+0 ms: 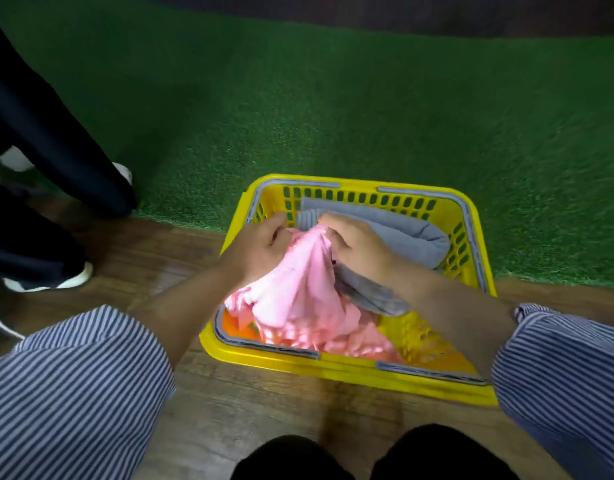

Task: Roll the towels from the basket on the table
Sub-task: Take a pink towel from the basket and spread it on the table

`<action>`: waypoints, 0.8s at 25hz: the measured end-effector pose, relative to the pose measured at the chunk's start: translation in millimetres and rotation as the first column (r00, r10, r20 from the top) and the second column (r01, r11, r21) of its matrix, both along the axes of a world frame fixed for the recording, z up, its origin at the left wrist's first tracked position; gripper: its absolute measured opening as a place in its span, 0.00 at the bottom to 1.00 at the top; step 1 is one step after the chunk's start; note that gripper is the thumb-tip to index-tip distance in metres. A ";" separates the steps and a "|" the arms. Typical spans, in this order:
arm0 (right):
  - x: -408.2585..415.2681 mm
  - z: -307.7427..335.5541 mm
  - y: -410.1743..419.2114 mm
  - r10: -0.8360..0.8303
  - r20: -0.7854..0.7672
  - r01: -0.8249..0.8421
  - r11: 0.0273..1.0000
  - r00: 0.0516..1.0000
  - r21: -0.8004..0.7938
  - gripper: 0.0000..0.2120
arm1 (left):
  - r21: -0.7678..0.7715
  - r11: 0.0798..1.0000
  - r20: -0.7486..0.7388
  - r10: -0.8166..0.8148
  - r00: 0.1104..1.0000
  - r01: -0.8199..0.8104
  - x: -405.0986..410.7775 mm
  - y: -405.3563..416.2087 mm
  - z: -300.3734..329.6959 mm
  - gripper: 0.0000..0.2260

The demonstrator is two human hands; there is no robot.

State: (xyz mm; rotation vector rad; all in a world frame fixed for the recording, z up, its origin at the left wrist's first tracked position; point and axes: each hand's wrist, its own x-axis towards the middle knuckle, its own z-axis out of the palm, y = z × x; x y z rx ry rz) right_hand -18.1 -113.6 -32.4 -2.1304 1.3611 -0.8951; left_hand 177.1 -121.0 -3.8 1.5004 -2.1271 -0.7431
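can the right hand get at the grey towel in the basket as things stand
Probably yes: the right hand already lies over the grey towel in the open yellow basket, but it is gripping the pink towel, so must release first.

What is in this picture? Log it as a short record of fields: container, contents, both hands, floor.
container: yellow plastic slotted basket with grey rim strips, on the floor
contents: pink terry towel, crumpled; grey towel behind it
left hand: gripping the pink towel's top edge
right hand: gripping the same edge, over the grey towel
floor: brown wood planks near, green artificial turf beyond
bystander: dark trouser legs, far left
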 end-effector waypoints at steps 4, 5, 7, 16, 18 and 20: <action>11.6 101.9 -11.9 0.021 0.046 -0.022 1.000 0.999 0.009 0.13 | -0.010 0.994 -0.032 0.111 0.993 -0.112 3.6 -4.2 96.3 0.12; 13.7 130.3 -13.4 0.033 0.056 -0.034 0.999 0.998 0.013 0.12 | 0.007 0.992 -0.040 0.129 0.991 -0.129 4.3 -3.3 122.6 0.13; 15.1 189.2 -14.5 0.062 0.053 -0.062 0.998 0.997 0.007 0.10 | 0.012 0.990 -0.058 0.142 0.988 -0.141 4.3 -1.5 175.3 0.14; -19.1 508.1 -25.7 -0.019 0.035 0.020 1.000 0.999 -0.023 0.05 | -0.006 0.984 -0.221 0.171 0.960 -0.177 -18.9 -20.6 483.9 0.11; -29.3 583.8 -28.1 -0.039 0.026 0.041 0.996 0.999 -0.081 0.06 | -0.030 0.988 -0.260 0.141 0.955 -0.154 -29.6 -23.6 553.5 0.12; -38.4 657.9 -27.0 -0.055 0.028 0.059 0.981 0.998 -0.185 0.06 | -0.084 0.990 -0.280 0.083 0.956 -0.111 -39.5 -23.8 618.7 0.17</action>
